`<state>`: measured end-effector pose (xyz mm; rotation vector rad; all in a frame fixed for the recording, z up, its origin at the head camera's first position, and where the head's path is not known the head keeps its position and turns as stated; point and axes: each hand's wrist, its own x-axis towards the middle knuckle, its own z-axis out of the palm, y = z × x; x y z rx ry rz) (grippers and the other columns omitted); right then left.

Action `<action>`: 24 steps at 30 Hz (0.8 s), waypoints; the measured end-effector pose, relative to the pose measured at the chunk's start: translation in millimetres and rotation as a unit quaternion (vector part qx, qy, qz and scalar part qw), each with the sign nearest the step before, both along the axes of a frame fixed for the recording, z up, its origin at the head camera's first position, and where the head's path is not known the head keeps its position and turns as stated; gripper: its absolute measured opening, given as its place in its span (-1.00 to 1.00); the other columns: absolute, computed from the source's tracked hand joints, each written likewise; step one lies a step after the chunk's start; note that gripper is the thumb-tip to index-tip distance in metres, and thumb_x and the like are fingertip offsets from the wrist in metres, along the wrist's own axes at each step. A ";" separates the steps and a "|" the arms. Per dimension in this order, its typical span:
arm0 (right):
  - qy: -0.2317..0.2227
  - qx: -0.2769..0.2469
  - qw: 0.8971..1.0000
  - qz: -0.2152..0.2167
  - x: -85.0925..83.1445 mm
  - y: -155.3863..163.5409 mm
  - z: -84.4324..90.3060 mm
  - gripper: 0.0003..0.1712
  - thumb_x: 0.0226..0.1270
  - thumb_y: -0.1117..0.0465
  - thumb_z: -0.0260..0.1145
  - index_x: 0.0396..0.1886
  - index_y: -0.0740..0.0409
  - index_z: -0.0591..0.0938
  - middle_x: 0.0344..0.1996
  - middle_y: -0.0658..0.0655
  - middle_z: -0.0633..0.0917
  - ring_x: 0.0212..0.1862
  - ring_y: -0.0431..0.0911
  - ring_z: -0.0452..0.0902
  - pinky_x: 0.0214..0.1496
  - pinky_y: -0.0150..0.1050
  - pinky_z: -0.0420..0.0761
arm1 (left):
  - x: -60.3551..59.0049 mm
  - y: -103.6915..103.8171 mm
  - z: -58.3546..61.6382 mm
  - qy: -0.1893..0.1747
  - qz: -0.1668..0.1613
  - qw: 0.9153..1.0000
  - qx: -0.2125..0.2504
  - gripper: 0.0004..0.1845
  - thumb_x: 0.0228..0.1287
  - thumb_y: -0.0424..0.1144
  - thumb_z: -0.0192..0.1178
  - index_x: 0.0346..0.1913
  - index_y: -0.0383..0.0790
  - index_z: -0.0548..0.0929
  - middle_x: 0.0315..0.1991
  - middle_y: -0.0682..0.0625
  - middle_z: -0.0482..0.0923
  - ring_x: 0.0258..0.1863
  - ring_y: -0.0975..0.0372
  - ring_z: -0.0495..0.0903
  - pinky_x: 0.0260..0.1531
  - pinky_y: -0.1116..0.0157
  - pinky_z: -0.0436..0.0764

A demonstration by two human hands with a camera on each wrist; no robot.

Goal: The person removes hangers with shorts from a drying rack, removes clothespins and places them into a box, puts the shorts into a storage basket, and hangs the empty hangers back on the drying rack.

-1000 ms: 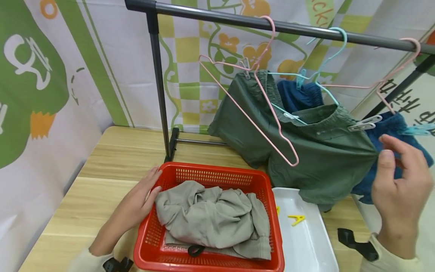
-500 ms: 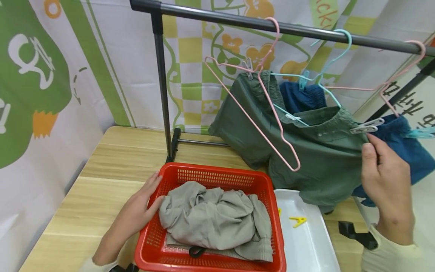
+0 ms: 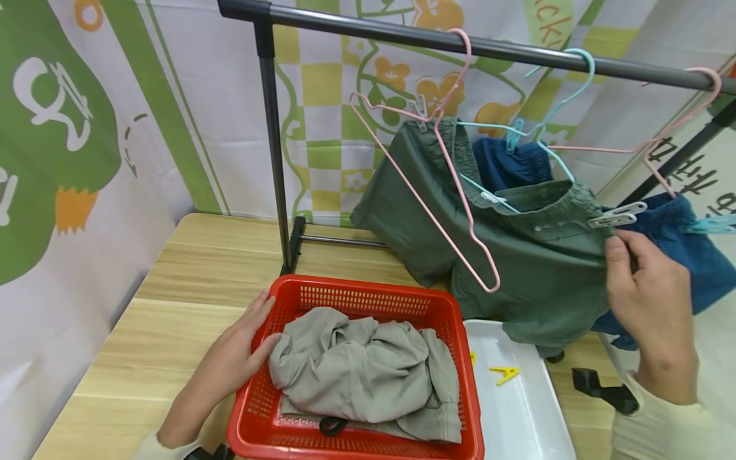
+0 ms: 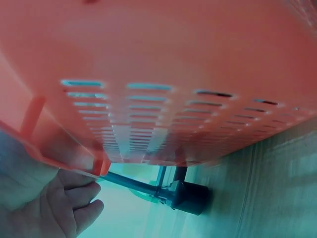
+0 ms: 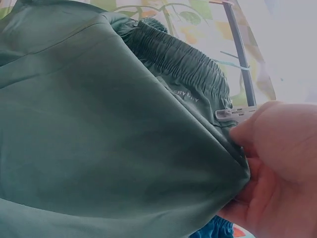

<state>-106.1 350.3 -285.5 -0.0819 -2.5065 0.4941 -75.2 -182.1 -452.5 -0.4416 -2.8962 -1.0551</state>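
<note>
Green shorts (image 3: 517, 255) clipped on pink hanger (image 3: 437, 166), hanging from rail, waistband tilted.

Left hand (image 4: 44, 198) under rim of red basket (image 4: 163, 74); wood table (image 4: 277, 188) beneath.

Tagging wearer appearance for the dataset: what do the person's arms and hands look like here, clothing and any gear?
Both hands are bare: no gloves, rings or markings visible. The right hand comes out of a pale cream long sleeve with a snug cuff. At the left hand only a sliver of the same pale sleeve shows. Black wrist-camera mounts sit near each wrist. No cables are visible.
</note>
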 end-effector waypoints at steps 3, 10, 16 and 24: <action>0.012 -0.009 1.000 0.005 -1.7 1.4 -1.2 -0.58 0.69 0.18 0.00 0.16 0.45 0.56 -0.13 0.45 0.63 -0.22 0.06 0.42 -0.27 -0.34 0.24 | 1.1 -1.1 -0.3 0.002 -0.009 1.000 0.011 -0.30 0.52 -0.19 0.24 0.57 -0.37 0.25 0.60 -0.21 0.07 0.47 -0.16 0.26 0.19 -0.16 0.47; 0.068 -0.051 0.996 -0.012 -1.6 2.6 -4.7 -0.57 0.68 0.16 -0.01 0.08 0.47 0.57 -0.17 0.44 0.61 -0.22 0.08 0.42 -0.24 -0.34 0.24 | 4.4 0.3 -4.5 0.007 -0.025 0.999 0.046 -0.41 0.64 -0.27 0.02 0.59 -0.37 0.18 0.64 -0.14 -0.05 0.56 -0.07 0.09 0.37 -0.14 0.25; 0.128 -0.047 0.990 -0.032 0.0 1.8 -2.8 -0.55 0.69 0.14 -0.02 0.02 0.51 0.56 -0.13 0.46 0.61 -0.21 -0.04 0.44 -0.17 -0.50 0.17 | 7.6 2.3 -7.5 0.008 -0.011 0.998 0.059 -0.44 0.64 -0.36 -0.06 0.59 -0.35 0.18 0.64 -0.08 -0.08 0.57 -0.01 0.06 0.41 -0.07 0.18; 0.171 -0.035 0.984 -0.030 0.6 5.3 -0.3 -0.60 0.68 0.23 -0.02 -0.03 0.58 0.55 -0.28 0.44 0.55 -0.25 -0.56 0.16 -0.23 -0.51 0.14 | 6.8 4.4 -3.1 0.003 0.000 0.999 0.044 -0.33 0.51 -0.34 0.18 0.58 -0.36 0.22 0.62 -0.19 0.03 0.52 -0.11 0.18 0.32 -0.16 0.33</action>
